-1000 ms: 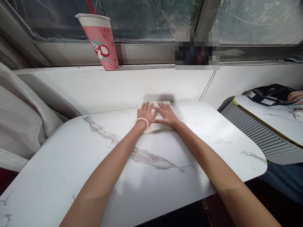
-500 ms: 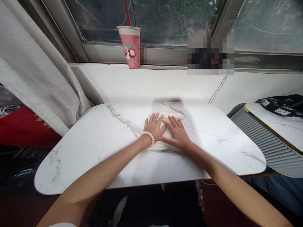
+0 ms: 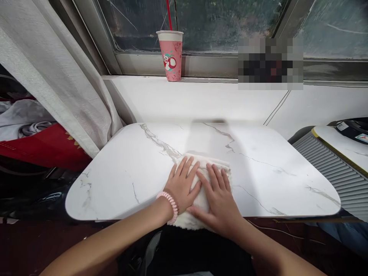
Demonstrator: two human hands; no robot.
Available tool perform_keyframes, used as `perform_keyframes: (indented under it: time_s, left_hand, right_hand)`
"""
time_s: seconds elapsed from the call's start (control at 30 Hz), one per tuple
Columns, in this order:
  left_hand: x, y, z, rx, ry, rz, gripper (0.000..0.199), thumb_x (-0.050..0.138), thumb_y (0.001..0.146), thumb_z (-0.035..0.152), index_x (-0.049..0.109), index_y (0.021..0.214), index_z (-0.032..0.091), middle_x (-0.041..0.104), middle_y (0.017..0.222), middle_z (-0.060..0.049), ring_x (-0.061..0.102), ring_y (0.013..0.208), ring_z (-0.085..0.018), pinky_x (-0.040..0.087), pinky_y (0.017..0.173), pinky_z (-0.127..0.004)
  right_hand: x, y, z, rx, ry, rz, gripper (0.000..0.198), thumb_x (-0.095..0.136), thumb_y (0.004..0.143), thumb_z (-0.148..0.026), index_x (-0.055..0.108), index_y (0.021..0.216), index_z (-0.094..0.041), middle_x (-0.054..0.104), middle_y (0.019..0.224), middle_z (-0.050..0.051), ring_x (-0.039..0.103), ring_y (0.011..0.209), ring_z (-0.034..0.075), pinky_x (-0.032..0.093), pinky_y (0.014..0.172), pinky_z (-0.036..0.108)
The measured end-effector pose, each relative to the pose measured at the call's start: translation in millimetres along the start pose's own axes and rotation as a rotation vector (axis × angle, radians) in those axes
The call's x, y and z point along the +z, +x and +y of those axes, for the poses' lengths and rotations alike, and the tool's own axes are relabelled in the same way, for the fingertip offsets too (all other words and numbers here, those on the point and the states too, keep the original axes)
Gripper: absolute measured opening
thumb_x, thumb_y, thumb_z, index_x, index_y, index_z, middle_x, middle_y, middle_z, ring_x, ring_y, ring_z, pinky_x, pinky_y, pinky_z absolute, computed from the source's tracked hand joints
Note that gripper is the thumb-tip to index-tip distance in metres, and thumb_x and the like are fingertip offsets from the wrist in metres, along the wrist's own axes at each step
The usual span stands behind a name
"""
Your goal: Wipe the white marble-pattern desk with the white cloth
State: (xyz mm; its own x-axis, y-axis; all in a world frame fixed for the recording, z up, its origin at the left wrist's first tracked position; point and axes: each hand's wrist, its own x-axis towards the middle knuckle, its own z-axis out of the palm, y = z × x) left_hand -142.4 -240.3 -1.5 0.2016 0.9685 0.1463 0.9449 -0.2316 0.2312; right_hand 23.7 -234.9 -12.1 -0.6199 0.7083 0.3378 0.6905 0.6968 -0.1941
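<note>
A fluffy white cloth [image 3: 205,161] lies flat on the white marble-patterned tabletop [image 3: 115,172], and its near end hangs over the front edge. My left hand [image 3: 181,186], with a pink coil band at the wrist, presses on the cloth's left half, fingers spread. Beside it my right hand [image 3: 220,197] rests flat on the right half, its fingers apart and pointing away from me. The two thumbs come close together over the cloth. Much of the cloth's middle is hidden under both palms.
On the window ledge stands a pink paper cup [image 3: 171,57] with a red straw. A pale curtain [image 3: 66,76] hangs at the left, beside a red cloth [image 3: 46,147]. At the right are a ribbed grey panel [image 3: 330,165] and a black item [image 3: 356,132]. One ledge patch is blurred.
Both hands have slid the cloth toward me, from the middle of the tabletop to its front edge. The view has shifted a little to the left.
</note>
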Motion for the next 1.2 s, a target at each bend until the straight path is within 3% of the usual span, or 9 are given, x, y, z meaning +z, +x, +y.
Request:
perform_keyframes:
  time_s: [0.2, 0.4, 0.53, 0.87, 1.2]
  left_hand:
    - [-8, -18, -31, -0.060, 0.010, 0.030, 0.056, 0.030, 0.098, 0.040, 0.034, 0.148, 0.016, 0.028, 0.157, -0.012, 0.016, 0.147, -0.028, 0.026, 0.115, -0.056]
    - [-13, -4, -53, -0.127, -0.013, 0.013, 0.056, 0.033, 0.096, 0.040, 0.035, 0.146, 0.016, 0.029, 0.157, -0.012, 0.016, 0.147, -0.029, 0.024, 0.116, -0.056]
    - [-13, 25, -67, -0.166, -0.001, 0.012, 0.056, 0.038, 0.093, 0.037, 0.037, 0.145, 0.014, 0.030, 0.156, -0.012, 0.017, 0.147, -0.030, 0.024, 0.116, -0.056]
    - [-5, 131, -124, -0.113, -0.057, 0.062, 0.053, 0.046, 0.092, 0.035, 0.043, 0.142, 0.018, 0.034, 0.155, -0.008, 0.021, 0.146, -0.024, 0.020, 0.119, -0.044]
    - [-5, 190, -182, -0.097, -0.128, 0.125, 0.051, 0.051, 0.089, 0.033, 0.048, 0.137, 0.017, 0.041, 0.150, -0.008, 0.030, 0.141, -0.024, 0.023, 0.118, -0.038]
  right_hand:
    - [8, 20, -22, -0.065, 0.077, -0.067, 0.089, 0.046, 0.083, -0.071, 0.034, 0.149, -0.012, 0.019, 0.158, 0.019, 0.007, 0.147, 0.038, 0.012, 0.116, 0.062]
    - [15, 56, -19, -0.116, 0.091, -0.167, 0.092, 0.041, 0.085, -0.072, 0.033, 0.148, -0.006, 0.019, 0.157, 0.024, 0.006, 0.146, 0.042, 0.009, 0.115, 0.064]
    - [24, 85, -8, -0.111, 0.075, -0.184, 0.091, 0.039, 0.085, -0.073, 0.034, 0.148, -0.008, 0.018, 0.157, 0.024, 0.007, 0.146, 0.041, 0.008, 0.115, 0.062]
    - [50, 171, 34, 0.074, 0.028, -0.179, 0.086, 0.033, 0.086, -0.074, 0.033, 0.148, -0.014, 0.016, 0.158, 0.021, 0.006, 0.147, 0.038, 0.006, 0.116, 0.058]
    - [71, 245, 46, 0.131, 0.000, -0.226, 0.089, 0.026, 0.086, -0.075, 0.027, 0.149, -0.013, 0.013, 0.159, 0.020, 0.003, 0.147, 0.038, 0.004, 0.115, 0.058]
